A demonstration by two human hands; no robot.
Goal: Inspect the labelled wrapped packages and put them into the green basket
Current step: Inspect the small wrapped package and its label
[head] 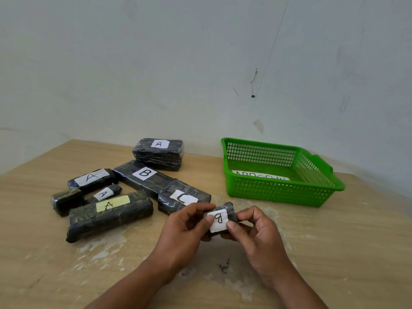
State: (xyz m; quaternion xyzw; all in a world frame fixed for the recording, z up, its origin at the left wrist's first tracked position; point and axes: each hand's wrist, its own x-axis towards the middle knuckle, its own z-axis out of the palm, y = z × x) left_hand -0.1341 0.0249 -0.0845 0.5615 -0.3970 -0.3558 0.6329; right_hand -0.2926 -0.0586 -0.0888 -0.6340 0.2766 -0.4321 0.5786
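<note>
Package [219, 217]: small, black-wrapped, white label "B", pinched by both hands.

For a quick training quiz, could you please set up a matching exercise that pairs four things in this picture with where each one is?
Things:
1. small B package
2. yellow-label A package
3. green basket
4. C package

Places:
a. far right on the table
b. lying nearest on the left side
c. pinched between left hand and right hand
d. just beyond the left hand's fingers

Pairs: 1-c, 2-b, 3-a, 4-d.
</note>
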